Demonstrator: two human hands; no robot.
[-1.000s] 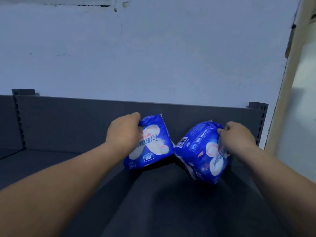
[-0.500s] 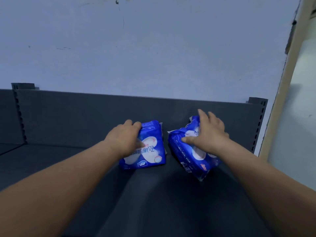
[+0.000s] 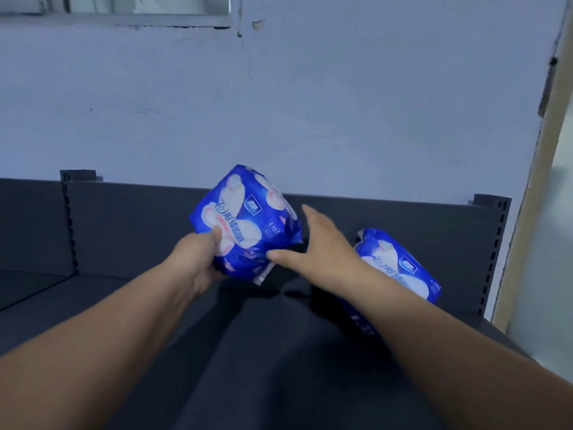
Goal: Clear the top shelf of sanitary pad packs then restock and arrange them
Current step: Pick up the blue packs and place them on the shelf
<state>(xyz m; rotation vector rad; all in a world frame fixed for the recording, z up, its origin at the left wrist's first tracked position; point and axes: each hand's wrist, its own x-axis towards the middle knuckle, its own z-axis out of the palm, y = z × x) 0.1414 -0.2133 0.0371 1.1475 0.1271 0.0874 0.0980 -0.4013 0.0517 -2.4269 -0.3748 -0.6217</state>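
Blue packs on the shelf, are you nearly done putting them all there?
Probably not. Done: one blue pack lies on the grey shelf near its right end. In hand: the left hand grips a second pack lifted above the shelf, and the open right hand reaches toward it. Left: setting that pack down and lining the two up. Only these two packs show, so more may follow.

I'm facing pale bluish wall (image 3: 279, 103), crack (image 3: 249, 57) running down beside window frame (image 3: 124, 20) at top. Dark grey shelf (image 3: 279, 367) stretching below me, slotted upright (image 3: 68, 218) standing at left. Beige door frame (image 3: 535, 181) rising at my right.
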